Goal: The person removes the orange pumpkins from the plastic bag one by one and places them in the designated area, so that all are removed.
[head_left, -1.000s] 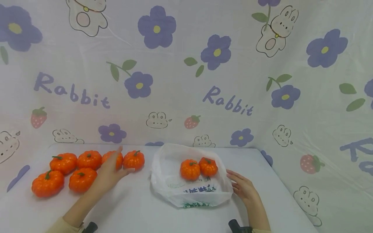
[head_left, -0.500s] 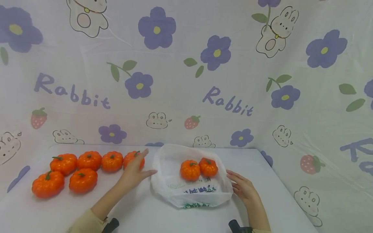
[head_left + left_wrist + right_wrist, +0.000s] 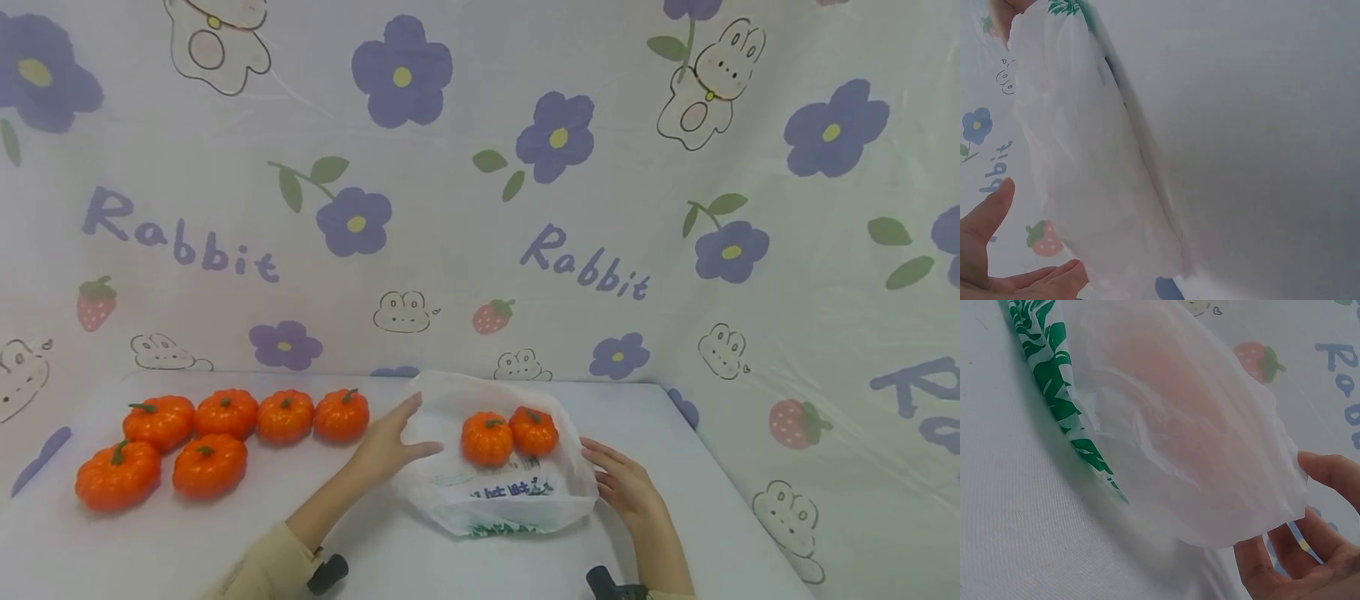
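A white plastic bag (image 3: 427,483) with printed green leaves and blue lettering lies mouth open on the table. Two small orange pumpkins (image 3: 487,439) with green stems sit inside it. At the bag's left rim, my left hand (image 3: 384,450) has thumb and fingers spread apart, holding nothing; it overlaps the rim in the head view. My right hand (image 3: 630,483) holds the opposite rim, its fingertips (image 3: 1272,553) partly hidden by the plastic in the right wrist view. Left of the bag, several more pumpkins (image 3: 285,416) stand in two rows.
The white table (image 3: 315,533) backs onto a hanging sheet (image 3: 465,250) printed with rabbits, purple flowers and strawberries. Its right-hand side (image 3: 840,417) slants in along the table edge. A dark camera mount (image 3: 327,574) sits at the left wrist, and another (image 3: 607,582) at the right.
My left hand has moved right, from above the pumpkin rows to the bag's left rim, uncovering the back-row pumpkins. My right hand and the bag stay in place.
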Demonstrator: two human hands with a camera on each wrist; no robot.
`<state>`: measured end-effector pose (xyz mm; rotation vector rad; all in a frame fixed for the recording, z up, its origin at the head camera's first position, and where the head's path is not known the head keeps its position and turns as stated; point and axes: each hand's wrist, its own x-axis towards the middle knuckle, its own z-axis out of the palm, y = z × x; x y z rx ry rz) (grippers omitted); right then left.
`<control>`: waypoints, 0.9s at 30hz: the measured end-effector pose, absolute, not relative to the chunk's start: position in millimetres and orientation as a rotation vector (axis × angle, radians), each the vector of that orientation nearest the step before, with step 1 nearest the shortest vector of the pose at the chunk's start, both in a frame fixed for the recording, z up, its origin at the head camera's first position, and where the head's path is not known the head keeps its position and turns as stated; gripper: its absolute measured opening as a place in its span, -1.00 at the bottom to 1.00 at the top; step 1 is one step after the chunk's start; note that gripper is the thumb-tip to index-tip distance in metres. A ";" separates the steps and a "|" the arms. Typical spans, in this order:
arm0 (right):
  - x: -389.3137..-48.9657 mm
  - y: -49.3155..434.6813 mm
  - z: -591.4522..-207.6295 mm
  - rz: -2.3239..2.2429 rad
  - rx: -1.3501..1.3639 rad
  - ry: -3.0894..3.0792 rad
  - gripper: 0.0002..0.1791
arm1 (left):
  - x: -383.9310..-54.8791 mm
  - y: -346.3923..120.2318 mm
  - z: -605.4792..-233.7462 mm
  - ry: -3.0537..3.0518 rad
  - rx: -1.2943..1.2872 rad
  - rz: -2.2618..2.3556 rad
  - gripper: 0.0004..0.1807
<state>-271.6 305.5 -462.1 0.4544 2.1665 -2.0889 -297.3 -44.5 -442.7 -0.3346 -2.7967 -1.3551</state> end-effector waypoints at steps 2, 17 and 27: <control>-271.7 305.0 -462.4 -2.083 0.452 2.170 -0.38 | -299.9 -41.9 -445.5 -2.794 -0.348 -1.369 -0.06; -272.9 304.4 -462.6 -2.091 0.447 2.161 -0.41 | -314.7 -23.3 -458.6 -2.783 -0.404 -1.555 -0.05; -274.4 305.1 -463.7 -2.106 0.452 2.143 -0.40 | -318.8 -2.3 -465.6 -2.810 -0.412 -1.567 -0.02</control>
